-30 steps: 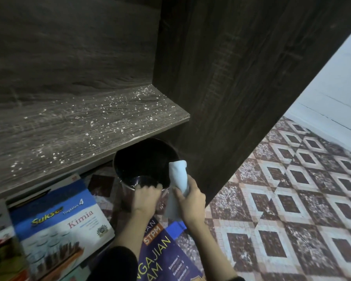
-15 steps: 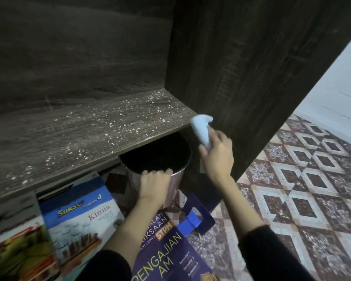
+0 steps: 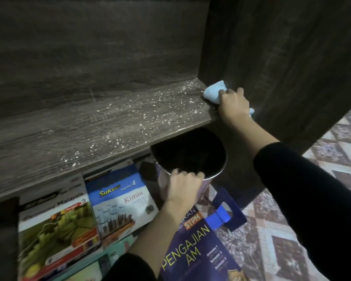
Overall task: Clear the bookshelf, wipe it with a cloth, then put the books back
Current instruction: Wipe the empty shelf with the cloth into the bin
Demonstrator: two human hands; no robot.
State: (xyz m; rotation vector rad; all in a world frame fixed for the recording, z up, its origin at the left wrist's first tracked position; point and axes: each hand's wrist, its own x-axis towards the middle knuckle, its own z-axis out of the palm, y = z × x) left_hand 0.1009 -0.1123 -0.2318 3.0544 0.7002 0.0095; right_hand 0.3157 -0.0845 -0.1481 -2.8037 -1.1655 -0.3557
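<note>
Pressing a pale blue cloth [image 3: 213, 92] onto the shelf's [image 3: 109, 126] right end, the right hand [image 3: 234, 104] has its grip closed round it. Left hand [image 3: 184, 185] grips the pot [image 3: 188, 153] rim below the shelf front; books [image 3: 122, 201] lie beneath the shelf.

right hand [image 3: 234, 104], arm extended, clutches a cloth [image 3: 213, 92] at the right end of the shelf [image 3: 109, 126]; left hand [image 3: 185, 185] grips the rim of a pot [image 3: 190, 151] just below the shelf.

Blue book [image 3: 120, 201]: "Sukses", "4", "Kimia". Purple book [image 3: 195, 250]: "STPM", "PENGAJIAN AM". Green book [image 3: 57, 226]: "Malaysia", "3".
</note>
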